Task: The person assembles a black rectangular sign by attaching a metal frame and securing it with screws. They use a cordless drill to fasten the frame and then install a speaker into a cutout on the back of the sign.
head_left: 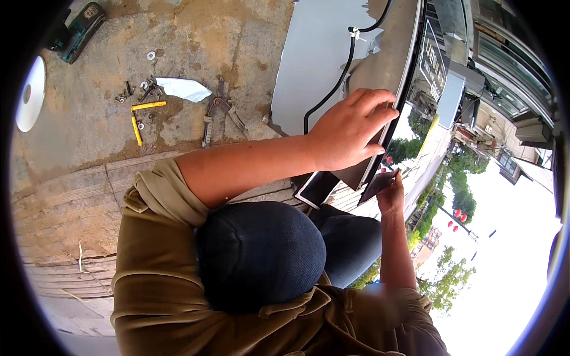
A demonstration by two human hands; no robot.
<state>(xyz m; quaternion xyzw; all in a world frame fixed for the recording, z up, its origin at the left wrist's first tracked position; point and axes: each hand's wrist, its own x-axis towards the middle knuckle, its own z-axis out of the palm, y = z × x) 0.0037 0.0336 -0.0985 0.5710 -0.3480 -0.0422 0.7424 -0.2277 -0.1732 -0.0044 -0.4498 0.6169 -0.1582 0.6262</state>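
Knee (261, 255) bent; left hand (350, 130) flat on panel (332, 53) (fingers spread).

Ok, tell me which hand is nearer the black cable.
Left. The left hand lies on the panel just right of the black cable; the right hand is lower, under the panel's edge, holding a dark flat piece.

Your left hand (350, 130) lies flat on the grey metal panel (320, 53), fingers spread at its dark edge. Just below, your right hand (390, 196) pinches a small dark plate (377, 184). A black cable (332, 95) crosses the panel; pliers (221, 113) and loose bolts (139, 92) lie on the concrete (89, 154).
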